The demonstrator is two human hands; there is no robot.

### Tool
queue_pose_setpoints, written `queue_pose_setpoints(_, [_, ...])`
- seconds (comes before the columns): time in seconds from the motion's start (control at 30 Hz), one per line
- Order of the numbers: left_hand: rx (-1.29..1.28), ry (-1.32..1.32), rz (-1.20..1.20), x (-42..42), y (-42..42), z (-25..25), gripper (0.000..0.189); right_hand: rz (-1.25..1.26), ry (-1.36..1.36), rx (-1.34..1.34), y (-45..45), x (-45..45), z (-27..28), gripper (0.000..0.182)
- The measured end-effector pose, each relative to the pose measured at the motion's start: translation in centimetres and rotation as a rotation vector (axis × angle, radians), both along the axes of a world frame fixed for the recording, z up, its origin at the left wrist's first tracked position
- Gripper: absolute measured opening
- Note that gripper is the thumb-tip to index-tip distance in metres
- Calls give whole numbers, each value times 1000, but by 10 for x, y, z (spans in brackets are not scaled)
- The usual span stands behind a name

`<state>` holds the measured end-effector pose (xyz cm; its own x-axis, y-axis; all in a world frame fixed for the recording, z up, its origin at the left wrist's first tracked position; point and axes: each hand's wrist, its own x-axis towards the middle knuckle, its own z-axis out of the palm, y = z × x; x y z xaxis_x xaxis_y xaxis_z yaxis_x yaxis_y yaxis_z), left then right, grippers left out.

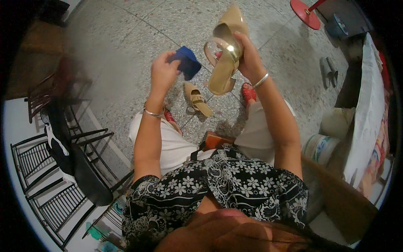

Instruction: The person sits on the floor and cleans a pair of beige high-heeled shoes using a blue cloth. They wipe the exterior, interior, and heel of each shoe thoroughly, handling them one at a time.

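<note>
In my right hand (251,58) is a beige pointed-toe shoe (224,75) with a strap and a low block heel. Its glossy toe points away from me, and the inner sole faces up. My left hand (165,69) grips a folded dark blue cloth (186,64), held to the left of the shoe and apart from it. The matching beige shoe (199,102) lies on the floor between my feet, its toe pointing away to the left. Part of the held shoe's side is hidden behind my right fingers.
Speckled terrazzo floor (135,34) spreads ahead. Black metal chairs (91,176) stand at left. A red round stand base (304,15), a blue bin (337,26) and grey slippers (329,72) are at right, near a bed with a pale cover (366,110) and a patterned container (321,146).
</note>
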<state>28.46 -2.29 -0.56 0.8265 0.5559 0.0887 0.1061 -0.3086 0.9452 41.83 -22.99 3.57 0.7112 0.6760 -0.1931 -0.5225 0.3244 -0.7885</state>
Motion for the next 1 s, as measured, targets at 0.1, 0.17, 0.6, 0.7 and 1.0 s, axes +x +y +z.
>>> queue_pose_setpoints(0.1, [499, -70, 84, -16, -14, 51, 25, -7, 88, 10, -4, 10, -9, 43])
queue_pose_setpoints(0.17, [785, -172, 102, -25, -18, 74, 17, -45, 89, -10, -4, 11, -8, 42])
queue_pose_setpoints(0.6, [501, -286, -219, -5, -110, 35, 20, -129, 146, 82, 16, -5, -5, 34])
queue_pose_setpoints(0.7, [854, -365, -368, -15, -116, 11, 25, -162, 80, 6, 13, -3, -13, 37])
queue_pose_setpoints(1.0, [971, -357, -294, 0, -117, 20, 24, -53, 86, 50, 10, -7, 4, 49])
